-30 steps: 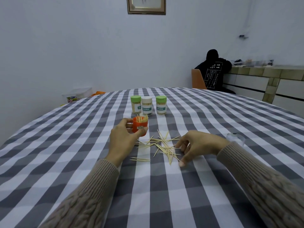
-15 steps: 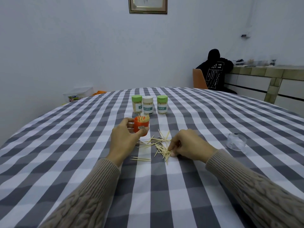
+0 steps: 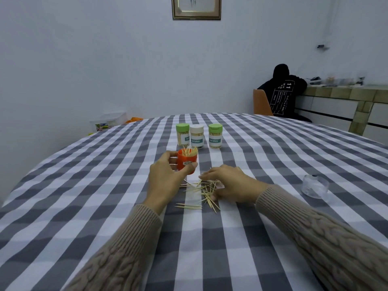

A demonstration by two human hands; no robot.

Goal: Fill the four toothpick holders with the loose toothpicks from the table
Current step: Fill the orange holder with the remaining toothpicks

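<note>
My left hand (image 3: 168,177) grips an open orange toothpick holder (image 3: 187,160), upright on the checked tablecloth (image 3: 84,185), with toothpicks sticking out of its top. Just right of it, my right hand (image 3: 228,183) lies palm down over a scatter of loose toothpicks (image 3: 201,192), its fingers curled onto them. Behind the orange holder stand three capped holders in a row: a green-lidded holder (image 3: 182,134), a white-lidded holder (image 3: 196,136) and a second green-lidded holder (image 3: 215,135), each holding toothpicks.
A clear plastic lid (image 3: 315,185) lies on the cloth to the right. A person in black (image 3: 281,93) sits on an orange chair (image 3: 261,102) beyond the table's far edge. A plastic box (image 3: 109,120) stands at the back left.
My right hand has slid left over the toothpick pile, toward the orange holder, raking the toothpicks together. My left hand has kept its hold on the orange holder.
</note>
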